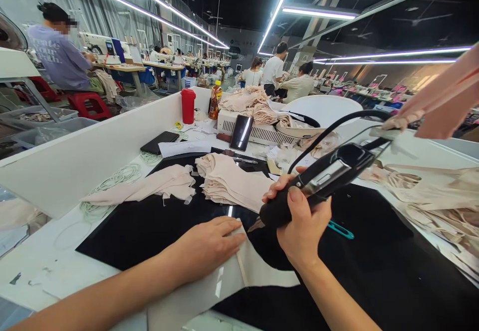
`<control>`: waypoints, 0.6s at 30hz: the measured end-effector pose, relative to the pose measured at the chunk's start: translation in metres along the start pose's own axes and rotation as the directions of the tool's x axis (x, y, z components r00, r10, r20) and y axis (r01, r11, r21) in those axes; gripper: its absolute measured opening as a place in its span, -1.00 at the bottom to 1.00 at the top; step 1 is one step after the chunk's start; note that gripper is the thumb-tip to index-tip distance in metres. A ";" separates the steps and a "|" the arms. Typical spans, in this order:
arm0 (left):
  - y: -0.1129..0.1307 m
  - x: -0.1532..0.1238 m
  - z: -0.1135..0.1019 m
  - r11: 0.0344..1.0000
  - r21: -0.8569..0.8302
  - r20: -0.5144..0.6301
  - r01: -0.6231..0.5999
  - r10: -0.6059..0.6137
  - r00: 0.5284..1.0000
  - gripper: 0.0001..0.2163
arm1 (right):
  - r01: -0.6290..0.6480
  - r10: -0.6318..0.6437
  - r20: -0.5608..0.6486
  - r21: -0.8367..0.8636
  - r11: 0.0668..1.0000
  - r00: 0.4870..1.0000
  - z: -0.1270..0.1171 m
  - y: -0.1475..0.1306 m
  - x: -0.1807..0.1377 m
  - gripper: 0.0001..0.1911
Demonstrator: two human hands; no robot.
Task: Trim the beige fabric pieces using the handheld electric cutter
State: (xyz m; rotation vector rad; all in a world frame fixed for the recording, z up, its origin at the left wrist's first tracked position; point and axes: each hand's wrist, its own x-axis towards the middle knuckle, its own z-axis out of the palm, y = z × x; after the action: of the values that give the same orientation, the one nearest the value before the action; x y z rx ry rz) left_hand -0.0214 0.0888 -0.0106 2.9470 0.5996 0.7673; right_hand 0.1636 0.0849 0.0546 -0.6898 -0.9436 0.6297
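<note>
Right hand [305,226] is wrapped snugly around a chunky black tool [318,183], a bit right of centre in the frame, with a black cord [355,114] arching above it. Left hand [209,246] is just lying flat, not gripping, over a pale sheet [207,293] at bottom centre, fingertips by a thin strip [242,267] (fabric maybe, hard to tell). Beige cloth stack [234,181] sits mid-frame on the black mat [366,266].

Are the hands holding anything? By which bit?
The right hand grips the black tool by its thick, rounded end; the left hand lies flat on the pale sheet.
</note>
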 end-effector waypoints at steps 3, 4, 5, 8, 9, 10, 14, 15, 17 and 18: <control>0.000 0.000 0.000 1.000 0.020 0.011 -0.003 0.003 1.000 -0.80 | -0.009 0.009 0.003 0.015 1.000 1.000 -0.001 -0.002 -0.003 -0.60; 0.000 0.000 0.000 1.000 0.024 0.011 -0.004 0.004 1.000 -0.80 | -0.011 0.011 0.007 0.016 1.000 1.000 -0.001 -0.001 -0.004 -0.60; 0.000 0.000 0.000 1.000 0.025 0.014 -0.004 0.004 1.000 -0.80 | -0.012 0.012 0.010 0.015 1.000 1.000 -0.001 -0.001 -0.005 -0.60; 0.000 -0.001 0.000 1.000 0.019 0.021 -0.004 0.004 1.000 -0.80 | -0.019 0.019 0.018 0.003 1.000 1.000 -0.001 0.001 -0.007 -0.59; 0.000 -0.001 0.000 1.000 0.017 0.023 -0.007 0.007 1.000 -0.80 | -0.022 0.022 0.022 0.001 1.000 1.000 -0.002 0.002 -0.008 -0.59; 0.000 -0.001 0.001 1.000 0.015 0.025 -0.010 0.010 1.000 -0.80 | -0.023 0.023 0.026 0.000 1.000 0.999 -0.002 0.003 -0.009 -0.60; -0.002 -0.002 0.001 0.999 0.017 0.034 -0.027 0.027 0.999 -0.81 | -0.011 0.012 0.041 -0.014 1.000 0.999 -0.002 0.003 -0.009 -0.64; -0.003 -0.002 0.001 0.999 0.019 0.038 -0.028 0.027 0.999 -0.81 | -0.008 0.008 0.041 -0.016 1.000 0.999 -0.002 0.002 -0.008 -0.64; -0.003 -0.003 -0.001 0.999 0.025 0.044 -0.029 0.028 0.999 -0.81 | -0.003 0.004 0.034 -0.014 1.000 0.999 -0.002 -0.002 -0.006 -0.62; -0.003 -0.003 -0.002 0.999 0.029 0.045 -0.035 0.034 0.998 -0.81 | 0.000 0.000 0.030 -0.009 1.000 1.000 -0.003 -0.004 -0.005 -0.61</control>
State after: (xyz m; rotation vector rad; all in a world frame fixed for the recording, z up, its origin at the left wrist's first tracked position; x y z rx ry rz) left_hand -0.0261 0.0900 -0.0106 3.0001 0.5634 0.6998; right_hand 0.1643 0.0778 0.0542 -0.6901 -0.9745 0.6376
